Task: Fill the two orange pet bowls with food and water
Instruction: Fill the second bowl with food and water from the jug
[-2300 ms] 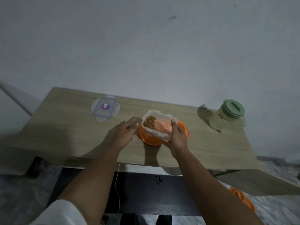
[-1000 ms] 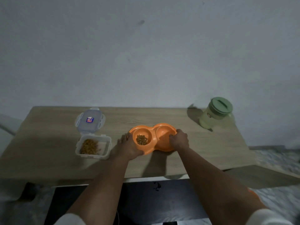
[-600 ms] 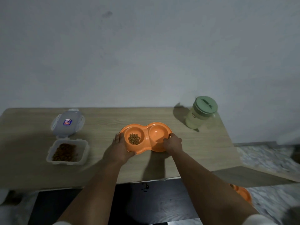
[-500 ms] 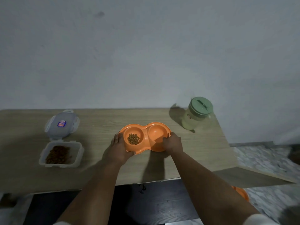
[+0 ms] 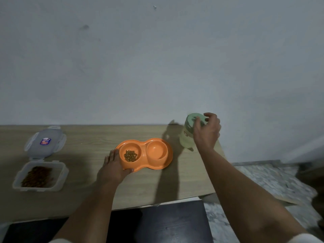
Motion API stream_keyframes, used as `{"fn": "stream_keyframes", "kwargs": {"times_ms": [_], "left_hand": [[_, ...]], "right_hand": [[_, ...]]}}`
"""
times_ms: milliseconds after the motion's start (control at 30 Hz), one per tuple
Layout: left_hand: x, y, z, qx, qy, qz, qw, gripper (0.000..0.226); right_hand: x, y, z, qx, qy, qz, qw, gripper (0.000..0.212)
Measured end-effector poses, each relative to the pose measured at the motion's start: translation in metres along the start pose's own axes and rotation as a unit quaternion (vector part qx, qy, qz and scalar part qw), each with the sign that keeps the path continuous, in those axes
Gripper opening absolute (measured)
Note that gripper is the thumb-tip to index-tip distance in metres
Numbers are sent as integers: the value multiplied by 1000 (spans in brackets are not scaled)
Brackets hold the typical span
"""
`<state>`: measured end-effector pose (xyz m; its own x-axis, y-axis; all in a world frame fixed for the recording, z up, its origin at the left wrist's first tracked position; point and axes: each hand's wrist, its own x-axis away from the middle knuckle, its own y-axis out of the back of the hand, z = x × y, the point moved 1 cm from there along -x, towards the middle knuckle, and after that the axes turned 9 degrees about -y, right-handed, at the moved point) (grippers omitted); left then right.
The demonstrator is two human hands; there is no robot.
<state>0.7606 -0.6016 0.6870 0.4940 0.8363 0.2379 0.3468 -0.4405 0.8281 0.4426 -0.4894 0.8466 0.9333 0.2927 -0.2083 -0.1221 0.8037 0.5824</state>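
The orange double pet bowl (image 5: 158,164) sits on the wooden table (image 5: 84,193) near its middle. Its left cup holds brown kibble (image 5: 130,155); its right cup (image 5: 156,149) holds nothing. My left hand (image 5: 113,168) holds the bowl's left end, thumb along the front rim. A pale jug with a green lid (image 5: 185,142) stands at the table's back right corner. My right hand (image 5: 206,133) is on top of it, fingers curled round the lid, and hides much of the jug, which looks slightly blurred.
A clear food container (image 5: 39,176) with kibble stands at the left, its grey lid (image 5: 44,142) lying just behind it. The wall rises straight behind the table. The table's right edge is close beside the jug, with stone floor (image 5: 263,181) beyond.
My right hand let go of the bowl's right end and moved up and right onto the jug's lid. My left hand stays on the bowl, which has not moved.
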Motion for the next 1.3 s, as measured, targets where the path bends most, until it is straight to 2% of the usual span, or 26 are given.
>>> {"fn": "stream_keyframes", "kwargs": {"times_ms": [67,167,233,333,533,667,800,1300], "left_hand": [[1,-2,0,-4,-1,-6,1000,123],[3,-8,2,-15,-19,-20,1000,119],[3,-12,5,-20,-30,-27,999,121],[4,-16,9,-30,-47,-51,997,130],[6,-20,8,-27,-62,-83,994,132],[6,-19,9,-18,-59,-81,995,133],[5,-16,12,-8,-56,-71,996,134],[2,-17,12,-16,-55,-67,996,131]], "right_hand": [[-12,6,-13,36,-96,12,995,51],[-21,14,-26,14,-227,104,968,68],[-25,12,-38,-10,-259,155,953,67],[-24,6,-55,-48,-294,183,937,83],[-25,3,-62,-116,-292,208,926,68],[-19,2,-62,-130,-273,233,924,70],[-10,4,-62,-138,-258,223,930,64],[25,8,-67,-172,-254,209,929,62]]}}
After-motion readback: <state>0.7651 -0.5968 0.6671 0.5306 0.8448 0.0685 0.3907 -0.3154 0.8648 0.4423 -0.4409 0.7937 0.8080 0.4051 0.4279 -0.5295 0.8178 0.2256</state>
